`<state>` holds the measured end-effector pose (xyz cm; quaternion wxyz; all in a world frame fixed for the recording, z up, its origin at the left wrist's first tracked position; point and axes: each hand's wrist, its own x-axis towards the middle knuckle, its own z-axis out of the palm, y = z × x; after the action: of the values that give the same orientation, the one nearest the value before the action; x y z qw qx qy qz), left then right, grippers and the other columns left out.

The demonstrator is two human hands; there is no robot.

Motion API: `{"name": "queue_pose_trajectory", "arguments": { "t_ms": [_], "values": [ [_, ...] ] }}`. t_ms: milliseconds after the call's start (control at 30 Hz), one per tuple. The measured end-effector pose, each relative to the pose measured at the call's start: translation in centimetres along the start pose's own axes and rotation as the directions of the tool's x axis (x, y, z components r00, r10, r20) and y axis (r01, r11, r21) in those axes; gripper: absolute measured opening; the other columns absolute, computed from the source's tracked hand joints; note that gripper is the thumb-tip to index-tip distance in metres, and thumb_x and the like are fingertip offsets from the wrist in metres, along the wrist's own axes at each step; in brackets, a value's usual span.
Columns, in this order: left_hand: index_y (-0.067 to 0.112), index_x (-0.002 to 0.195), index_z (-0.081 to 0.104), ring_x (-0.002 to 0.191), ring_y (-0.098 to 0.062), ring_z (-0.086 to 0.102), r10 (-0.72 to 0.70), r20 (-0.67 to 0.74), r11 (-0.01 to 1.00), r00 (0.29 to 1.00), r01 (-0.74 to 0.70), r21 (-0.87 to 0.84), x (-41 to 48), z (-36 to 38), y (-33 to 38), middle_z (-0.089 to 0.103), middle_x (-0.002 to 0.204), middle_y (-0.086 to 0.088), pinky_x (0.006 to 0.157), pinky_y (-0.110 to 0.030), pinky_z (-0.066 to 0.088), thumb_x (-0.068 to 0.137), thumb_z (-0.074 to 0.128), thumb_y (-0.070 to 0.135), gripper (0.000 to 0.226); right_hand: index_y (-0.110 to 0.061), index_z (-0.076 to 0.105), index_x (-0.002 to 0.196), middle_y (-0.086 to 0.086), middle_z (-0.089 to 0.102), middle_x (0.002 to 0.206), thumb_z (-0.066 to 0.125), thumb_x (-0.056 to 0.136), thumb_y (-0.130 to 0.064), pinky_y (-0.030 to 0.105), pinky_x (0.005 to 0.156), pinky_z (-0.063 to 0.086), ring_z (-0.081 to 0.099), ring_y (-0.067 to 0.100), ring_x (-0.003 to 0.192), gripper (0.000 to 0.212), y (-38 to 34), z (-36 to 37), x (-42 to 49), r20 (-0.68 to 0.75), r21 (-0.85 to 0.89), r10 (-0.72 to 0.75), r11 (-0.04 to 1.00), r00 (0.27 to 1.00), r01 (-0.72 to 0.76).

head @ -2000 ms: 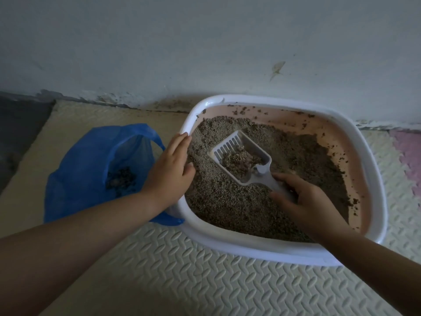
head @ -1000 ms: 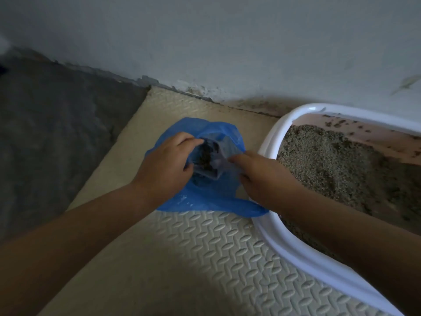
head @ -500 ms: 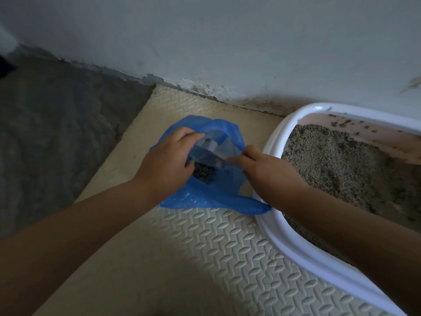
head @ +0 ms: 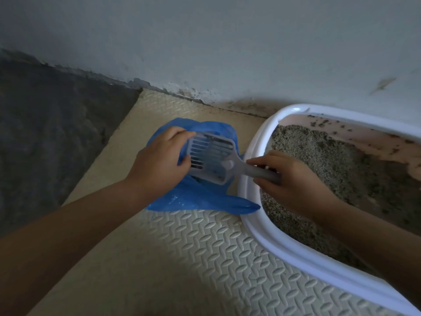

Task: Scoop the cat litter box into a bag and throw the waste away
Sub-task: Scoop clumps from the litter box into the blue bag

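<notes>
1. Head view: the right hand (head: 287, 179) is curling round the handle of the scoop (head: 210, 156), tipping it over the blue bag (head: 200, 197) lying just beside the litter box (head: 250, 179).
2. The left hand (head: 159, 163) is gripping the bag's mouth; it is probably worth holding that wide and shaking the scoop gently.

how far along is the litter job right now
Done: the scoop sits empty over the blue bag, so a load looks already tipped in. In hand: the left hand holds the bag's mouth, the right hand grips the scoop handle. Left: the litter box holds plenty of litter that may need sifting; the bag is untied and not yet thrown away.
</notes>
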<state>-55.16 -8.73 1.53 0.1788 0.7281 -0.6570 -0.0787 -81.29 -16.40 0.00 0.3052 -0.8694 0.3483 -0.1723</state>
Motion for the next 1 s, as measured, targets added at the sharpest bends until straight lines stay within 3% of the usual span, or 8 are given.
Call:
{"name": "queue_pose_trajectory", "arguments": {
  "t_ms": [167, 267, 400, 500, 633, 700, 800, 1000],
  "values": [
    [0.016, 0.138, 0.045, 0.123, -0.015, 0.041, 0.019, 0.035, 1.0, 0.999, -0.02, 0.016, 0.8, 1.1, 2.0, 0.041, 0.137, 0.004, 0.09, -0.025, 0.037, 0.091, 0.056, 0.019, 0.048, -0.034, 0.064, 0.108, -0.015, 0.061, 0.087, 0.069, 0.084, -0.014, 0.011, 0.059, 0.043, 0.06, 0.004, 0.074, 0.032, 1.2, -4.0, -4.9, -0.056, 0.152, 0.173, 0.975, 0.983, -0.162],
    [0.013, 0.134, 0.049, 0.124, -0.018, 0.042, 0.082, 0.047, 0.996, 0.995, -0.084, 0.033, 1.5, 2.3, 3.9, 0.043, 0.138, 0.001, 0.098, -0.03, 0.037, 0.09, 0.059, 0.017, 0.046, -0.036, 0.064, 0.106, -0.013, 0.064, 0.084, 0.069, 0.084, -0.013, 0.016, 0.05, 0.044, 0.061, 0.008, 0.064, 0.033, 2.9, -5.8, -8.4, -0.092, 0.266, 0.335, 0.916, 0.938, -0.302],
    [0.014, 0.134, 0.049, 0.126, -0.017, 0.04, 0.192, 0.115, 0.981, 0.975, -0.194, 0.014, 2.1, 4.7, 7.4, 0.044, 0.138, 0.001, 0.101, -0.029, 0.033, 0.091, 0.057, 0.021, 0.045, -0.035, 0.063, 0.108, -0.007, 0.065, 0.079, 0.067, 0.086, -0.02, 0.018, 0.05, 0.045, 0.059, 0.007, 0.06, 0.027, 6.9, -7.1, -12.5, -0.104, 0.126, 0.526, 0.849, 0.844, -0.513],
    [0.014, 0.143, 0.038, 0.132, -0.014, 0.033, 0.233, 0.205, 0.972, 0.951, -0.235, -0.016, 2.3, 6.9, 9.8, 0.032, 0.148, 0.002, 0.106, -0.027, 0.03, 0.096, 0.05, 0.028, 0.051, -0.033, 0.063, 0.11, -0.006, 0.067, 0.078, 0.064, 0.089, -0.031, 0.024, 0.05, 0.049, 0.062, 0.009, 0.056, 0.021, 9.2, -7.0, -13.8, -0.072, 0.032, 0.645, 0.763, 0.76, -0.645],
    [0.012, 0.152, 0.011, 0.146, -0.013, 0.002, 0.185, 0.293, 0.982, 0.938, -0.191, -0.007, 3.0, 10.3, 11.4, -0.002, 0.16, 0.003, 0.116, -0.029, 0.014, 0.099, 0.038, 0.037, 0.064, -0.031, 0.063, 0.095, 0.003, 0.066, 0.072, 0.057, 0.094, -0.028, 0.031, 0.049, 0.041, 0.058, 0.02, 0.056, 0.007, 9.6, -5.7, -11.9, -0.029, 0.055, 0.639, 0.769, 0.769, -0.637],
    [0.013, 0.152, 0.003, 0.144, -0.008, -0.014, 0.153, 0.29, 0.988, 0.945, -0.155, -0.014, 3.2, 11.5, 11.7, -0.013, 0.159, 0.003, 0.115, -0.026, 0.002, 0.1, 0.036, 0.036, 0.066, -0.022, 0.066, 0.09, 0.006, 0.064, 0.068, 0.053, 0.095, -0.026, 0.027, 0.047, 0.033, 0.051, 0.019, 0.052, 0.015, 10.1, -4.7, -9.8, -0.039, 0.026, 0.617, 0.787, 0.786, -0.617],
    [0.012, 0.152, 0.002, 0.139, -0.003, -0.021, 0.142, 0.232, 0.99, 0.962, -0.136, -0.045, 3.0, 12.5, 11.7, -0.013, 0.159, 0.003, 0.112, -0.021, -0.006, 0.1, 0.039, 0.03, 0.066, -0.012, 0.065, 0.09, 0.009, 0.062, 0.069, 0.049, 0.095, -0.021, 0.022, 0.044, 0.032, 0.048, 0.017, 0.051, 0.019, 11.5, -3.6, -5.8, -0.082, 0.009, 0.647, 0.761, 0.758, -0.648],
    [0.01, 0.152, 0.01, 0.144, -0.009, -0.015, 0.146, 0.179, 0.989, 0.973, -0.141, -0.041, 3.2, 13.7, 11.1, -0.005, 0.16, 0.002, 0.115, -0.028, 0.003, 0.093, 0.03, 0.026, 0.064, -0.009, 0.062, 0.098, 0.006, 0.059, 0.078, 0.05, 0.094, -0.019, 0.023, 0.046, 0.03, 0.048, 0.015, 0.057, 0.015, 13.5, -2.7, -0.9, -0.123, -0.085, 0.619, 0.772, 0.776, -0.63]
  ]
}}
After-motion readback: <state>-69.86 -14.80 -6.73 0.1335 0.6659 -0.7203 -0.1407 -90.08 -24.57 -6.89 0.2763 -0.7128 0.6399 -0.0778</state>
